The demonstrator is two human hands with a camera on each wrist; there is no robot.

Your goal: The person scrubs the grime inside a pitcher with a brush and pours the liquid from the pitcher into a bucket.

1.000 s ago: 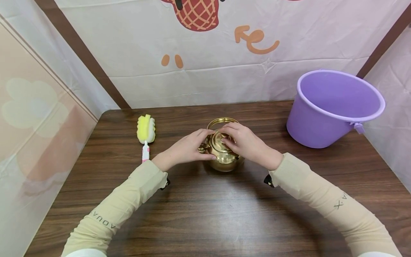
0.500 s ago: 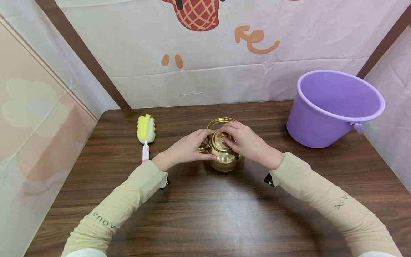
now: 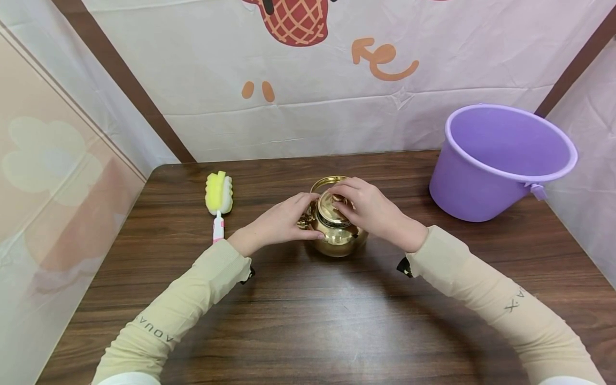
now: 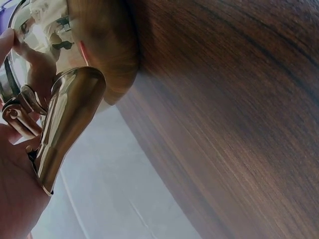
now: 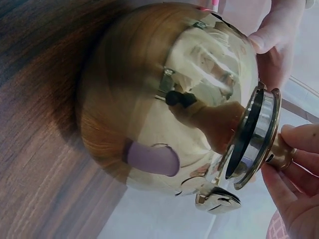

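Note:
A round, shiny gold teapot [image 3: 337, 245] stands on the brown table, with its handle [image 3: 327, 182] on the far side. My left hand [image 3: 283, 222] grips the pot's left side, thumb in front and fingers behind. In the left wrist view the spout [image 4: 75, 114] points out beside that palm. My right hand [image 3: 370, 208] pinches the knob of the lid [image 5: 271, 134] between thumb and fingers. The lid is raised and tilted over the mouth, and a dark gap shows below its rim in the right wrist view. The pot's inside is hidden.
On the left lies a sponge brush [image 3: 218, 195] with a yellow and white head and a white and pink handle, partly behind the left forearm. At the back right stands a purple bucket [image 3: 469, 184]. A printed curtain [image 3: 308, 128] hangs behind the table [image 3: 308, 331].
The lid, seated on the pot before, has come up slightly off the mouth in my right hand, which has risen a little. My left hand and the pot have stayed put.

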